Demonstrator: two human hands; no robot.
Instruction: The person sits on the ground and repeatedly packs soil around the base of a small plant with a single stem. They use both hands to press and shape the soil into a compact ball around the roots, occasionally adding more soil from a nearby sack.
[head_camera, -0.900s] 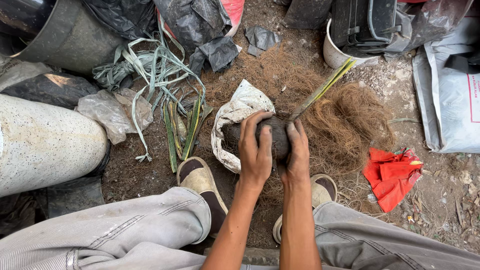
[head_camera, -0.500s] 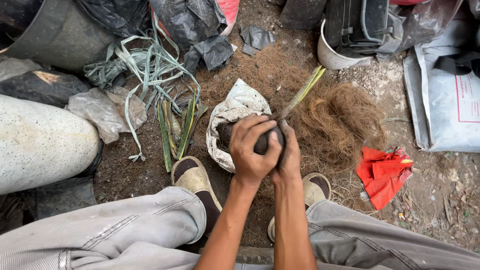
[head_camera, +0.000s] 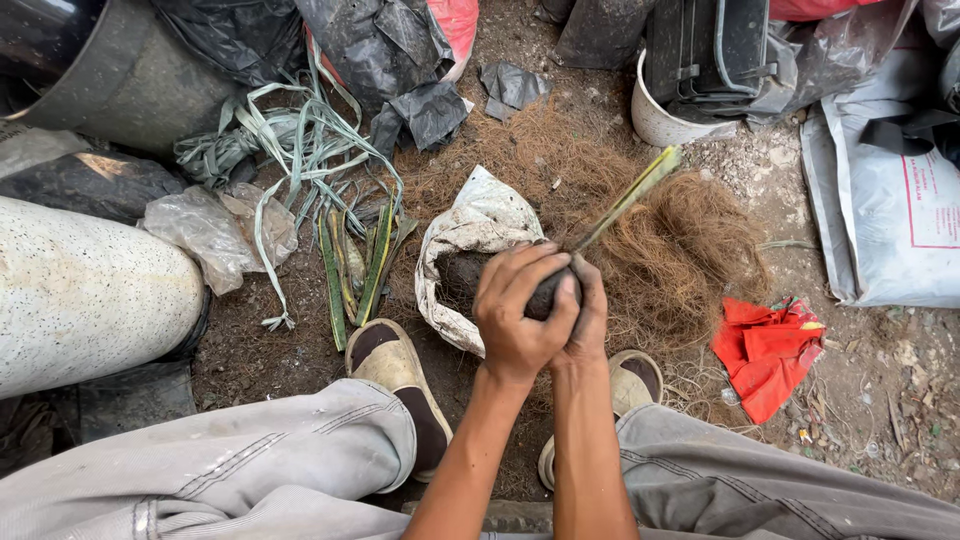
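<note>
Off to the left lie a speckled concrete cylinder (head_camera: 85, 290) and a tangle of pale green strips (head_camera: 290, 150), with a few cut green leaves (head_camera: 355, 265) flat on the dirt beside a worn slipper (head_camera: 400, 375). Next comes a crumpled white sack (head_camera: 475, 225) with its mouth open, and right over it the person cups a dark ball of soil (head_camera: 545, 300) between both hands. The left hand (head_camera: 520, 310) wraps over the top and near side of the ball, fingers curled tight around it; the right hand (head_camera: 590, 320) presses against the far side, mostly hidden behind the left. Both forearms rise straight up from between the knees. A long green leaf (head_camera: 630, 200) sticks out of the ball, its length slanting up and to the right. Beyond it spreads a heap of brown fibre (head_camera: 680, 250), then a red rag (head_camera: 765, 345).
</note>
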